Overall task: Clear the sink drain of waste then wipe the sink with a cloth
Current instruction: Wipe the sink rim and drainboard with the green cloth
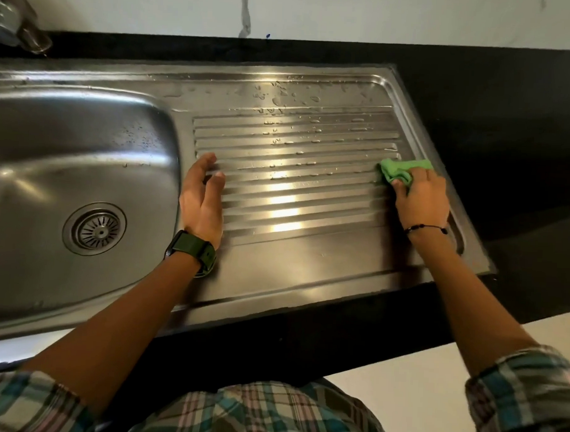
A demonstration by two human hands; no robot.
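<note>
Right hand (421,201) fingers curled, grasping bunched green cloth (403,171), pressed to right end of ribbed steel drainboard (294,190), likely placed for sweep along grooves; left hand (202,198) fingers relaxed, released, resting at drainboard's left edge, probably bracing; droplets bead on far ribs; basin smooth, glossy; drain (95,228) strainer looks free of waste; table (506,126) matte black.

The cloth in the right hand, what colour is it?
Green. The cloth shows best in the head view, bunched under the right hand.
</note>
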